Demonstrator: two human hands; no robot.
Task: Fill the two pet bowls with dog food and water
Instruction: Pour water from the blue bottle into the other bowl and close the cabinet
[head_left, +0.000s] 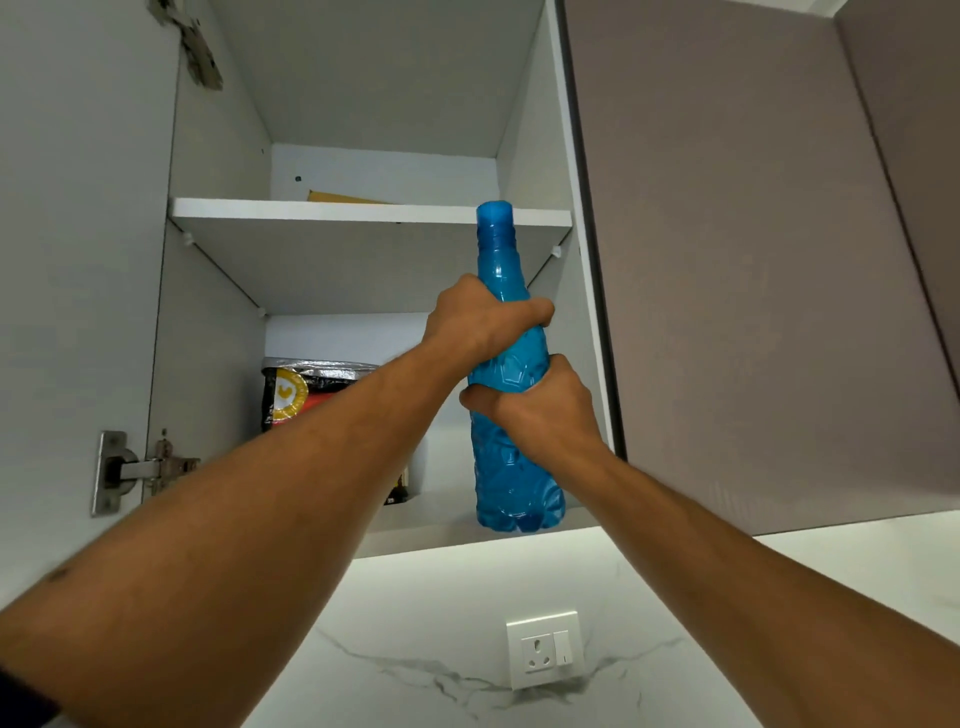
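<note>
A tall blue plastic bottle (511, 467) with a blue cap stands upright at the front right of the open wall cupboard's bottom shelf (441, 530). My left hand (483, 317) is wrapped around its upper body below the neck. My right hand (535, 410) grips it just lower, around the middle. Left of the bottle, a dark bag with a yellow round mark and a silver top (306, 389) stands on the same shelf, partly hidden by my left forearm. No pet bowls are in view.
The cupboard door (78, 260) is swung open on the left, with a metal hinge (130, 470). A middle shelf (363, 213) holds something flat and tan at the back. A closed cupboard door (753, 260) is on the right. Below are a marbled wall and a socket (545, 649).
</note>
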